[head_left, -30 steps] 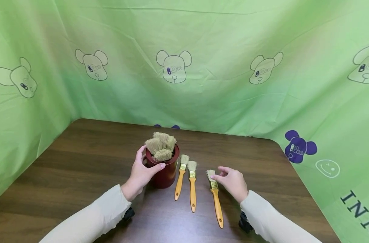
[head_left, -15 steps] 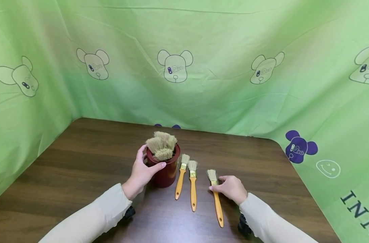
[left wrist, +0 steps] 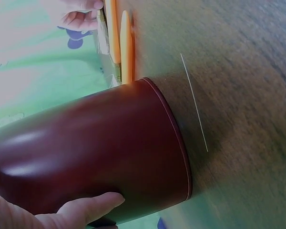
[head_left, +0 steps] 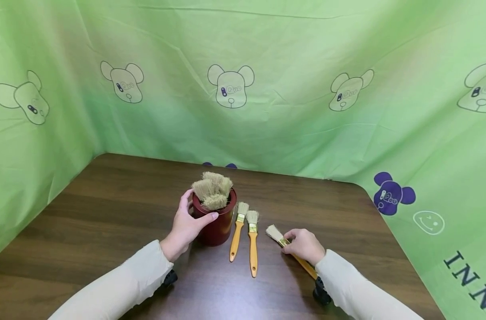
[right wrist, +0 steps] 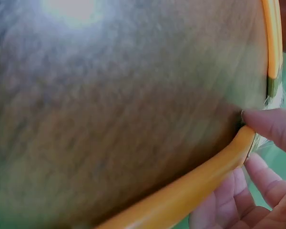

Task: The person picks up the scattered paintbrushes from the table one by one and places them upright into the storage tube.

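My left hand [head_left: 185, 230] grips a dark red cylindrical pot [head_left: 215, 231], its thumb across the front and fingers behind the rim. Several brushes with pale bristles [head_left: 213, 191] stand bristle-up in the pot. My right hand [head_left: 305, 246] pinches a paintbrush [head_left: 274, 233] near its metal band, thumb on one side and fingers on the other. That brush's orange handle [right wrist: 181, 193] slants back under the wrist in the right wrist view. In the left wrist view the pot's smooth side [left wrist: 100, 148] fills the middle, the left thumb [left wrist: 93, 207] lying along it.
Two more paintbrushes lie between the pot and the right hand: one close by the pot [head_left: 236, 238], the other [head_left: 253, 249] just right of it. The brown wooden table [head_left: 106, 213] is backed by a green printed cloth [head_left: 275, 133]. A thin pale bristle [left wrist: 195, 105] lies on the tabletop.
My right hand has moved from the bristles down to the metal band and taken hold of the right-hand brush, which has turned, its bristles now pointing further left. The left hand stays on the pot.
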### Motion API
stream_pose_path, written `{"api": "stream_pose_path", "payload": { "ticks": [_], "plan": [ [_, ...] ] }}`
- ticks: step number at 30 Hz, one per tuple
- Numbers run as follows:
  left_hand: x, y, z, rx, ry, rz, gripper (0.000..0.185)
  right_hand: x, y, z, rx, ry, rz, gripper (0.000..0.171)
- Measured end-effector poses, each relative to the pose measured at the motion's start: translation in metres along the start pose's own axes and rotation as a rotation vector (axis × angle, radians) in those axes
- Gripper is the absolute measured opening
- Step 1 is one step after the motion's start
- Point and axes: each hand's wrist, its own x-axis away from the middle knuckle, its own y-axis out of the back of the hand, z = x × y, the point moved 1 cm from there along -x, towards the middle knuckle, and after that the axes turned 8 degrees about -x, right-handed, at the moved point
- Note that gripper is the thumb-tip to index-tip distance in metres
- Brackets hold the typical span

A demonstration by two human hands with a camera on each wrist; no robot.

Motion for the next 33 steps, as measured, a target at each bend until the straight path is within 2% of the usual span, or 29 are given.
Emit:
{"api": "stream_pose_path", "payload": {
  "ticks": [22,33],
  "plan": [
    [0.0,0.0,0.001,-0.009,-0.004,-0.008,0.091,-0.01,0.023,0.014,0.001,0.006,-0.012,0.032],
    [0.0,0.0,0.0,-0.004,-0.009,-0.003,0.09,-0.022,0.051,0.046,0.0,0.077,-0.02,0.036]
  ]
}}
